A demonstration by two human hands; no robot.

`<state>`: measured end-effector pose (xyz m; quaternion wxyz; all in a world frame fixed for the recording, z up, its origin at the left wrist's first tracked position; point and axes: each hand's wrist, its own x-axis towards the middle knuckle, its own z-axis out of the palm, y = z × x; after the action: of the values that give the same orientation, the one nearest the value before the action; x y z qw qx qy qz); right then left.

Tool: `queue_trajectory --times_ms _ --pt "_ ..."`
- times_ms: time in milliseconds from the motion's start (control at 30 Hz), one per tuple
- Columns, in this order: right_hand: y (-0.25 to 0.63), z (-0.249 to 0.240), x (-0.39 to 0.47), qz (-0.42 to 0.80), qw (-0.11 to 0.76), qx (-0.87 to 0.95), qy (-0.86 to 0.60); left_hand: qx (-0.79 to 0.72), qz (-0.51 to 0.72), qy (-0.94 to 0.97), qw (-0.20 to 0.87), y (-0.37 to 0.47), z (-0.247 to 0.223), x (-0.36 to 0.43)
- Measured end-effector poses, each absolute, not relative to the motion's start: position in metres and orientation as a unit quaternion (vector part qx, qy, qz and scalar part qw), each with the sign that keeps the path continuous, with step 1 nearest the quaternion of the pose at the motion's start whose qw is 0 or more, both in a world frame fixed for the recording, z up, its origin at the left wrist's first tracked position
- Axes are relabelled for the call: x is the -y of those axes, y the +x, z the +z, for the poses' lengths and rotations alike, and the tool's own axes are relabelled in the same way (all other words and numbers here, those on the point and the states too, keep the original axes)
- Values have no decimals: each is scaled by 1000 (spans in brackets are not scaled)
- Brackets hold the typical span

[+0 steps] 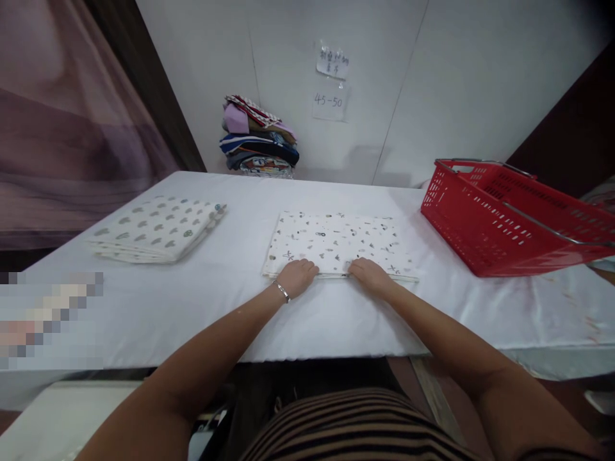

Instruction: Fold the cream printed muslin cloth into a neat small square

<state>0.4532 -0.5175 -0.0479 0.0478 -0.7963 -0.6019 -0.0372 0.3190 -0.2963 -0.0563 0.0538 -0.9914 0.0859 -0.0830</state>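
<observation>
A white cloth [336,240] with small grey and dark prints lies folded into a flat rectangle in front of me. My left hand [296,278] is closed at its near edge, left of the middle, with a silver bracelet on the wrist. Farther right along that same edge, my right hand [369,276] has its fingers curled onto the fabric. Both thumbs are mostly hidden. The layers of the fold show as thin lines along the near side.
Another folded cloth [158,227] with grey heart-like prints rests at the left of the white-covered table [230,320]. A red plastic basket [509,218] stands at the right. Behind the table a pile of folded fabrics [259,144] leans by the wall, below paper signs [330,99].
</observation>
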Motion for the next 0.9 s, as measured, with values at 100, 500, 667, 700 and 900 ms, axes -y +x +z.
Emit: queue_trajectory --times_ms 100,500,667,700,900 --pt "453 -54 518 -47 48 603 -795 -86 -80 -992 39 317 -57 297" --pt "460 -50 519 -19 122 612 -781 -70 -47 -996 -27 315 -40 295" --pt "462 -49 517 -7 120 607 -785 -67 -30 -996 -41 318 -39 293" --pt "462 -49 517 -8 116 611 -783 -70 -31 -996 -44 318 -40 292" --pt "461 -47 518 -22 74 624 -778 -83 -27 -996 -22 317 -39 292"
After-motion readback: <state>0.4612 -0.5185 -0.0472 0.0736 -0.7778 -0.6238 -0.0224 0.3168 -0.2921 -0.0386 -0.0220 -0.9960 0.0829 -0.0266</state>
